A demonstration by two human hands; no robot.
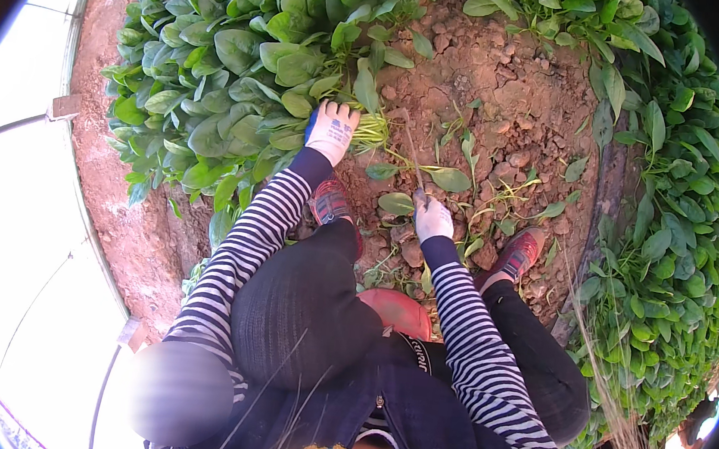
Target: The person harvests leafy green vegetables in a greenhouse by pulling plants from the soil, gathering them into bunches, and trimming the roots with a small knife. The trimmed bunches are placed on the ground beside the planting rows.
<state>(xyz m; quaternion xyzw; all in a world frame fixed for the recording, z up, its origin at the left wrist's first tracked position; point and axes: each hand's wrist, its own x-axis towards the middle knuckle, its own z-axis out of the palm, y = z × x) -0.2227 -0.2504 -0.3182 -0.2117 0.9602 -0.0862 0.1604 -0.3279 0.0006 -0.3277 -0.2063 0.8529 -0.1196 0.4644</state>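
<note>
My left hand (334, 130), in a white and blue work glove, is closed around the stems of a bunch of leafy greens (372, 129) that look like spinach, at the edge of a dense bed. My right hand (433, 217), gloved too, grips the handle of a thin tool with a long narrow blade (411, 144), perhaps a sickle. The blade points up and left over the soil, with its tip to the right of the bunch's pale stems. A loose leaf (451, 179) lies beside the tool.
Bare cloddy soil (507, 109) with scattered leaves lies between the left bed (233, 50) and another green bed (674, 255) at right. My red shoes (519, 251) stand on it. A red round object (396, 311) sits beneath me. Dry stalks (608, 404) are at lower right.
</note>
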